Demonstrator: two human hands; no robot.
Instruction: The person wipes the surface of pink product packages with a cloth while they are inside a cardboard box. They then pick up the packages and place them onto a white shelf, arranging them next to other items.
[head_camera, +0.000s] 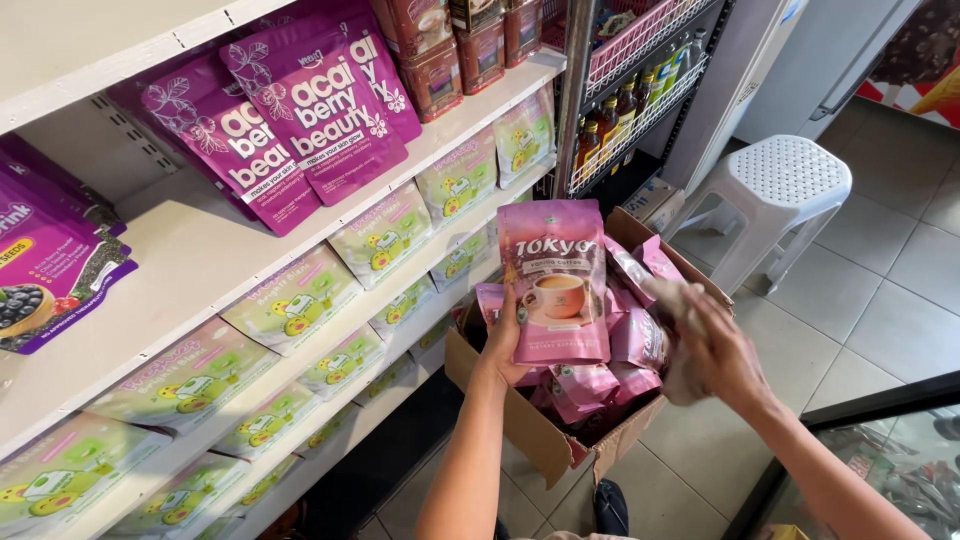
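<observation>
Holding a pink coffee pouch (556, 285) upright, pinched in the left hand (500, 345), while the right hand (715, 350), blurred, clutches a cloth (672, 300) over the cardboard box (545, 440); wiping the pouch likely comes next.

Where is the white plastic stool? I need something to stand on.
In the head view the white plastic stool stands at upper right on the tiled floor, beside the wire rack of bottles, just beyond the open cardboard box.
</observation>
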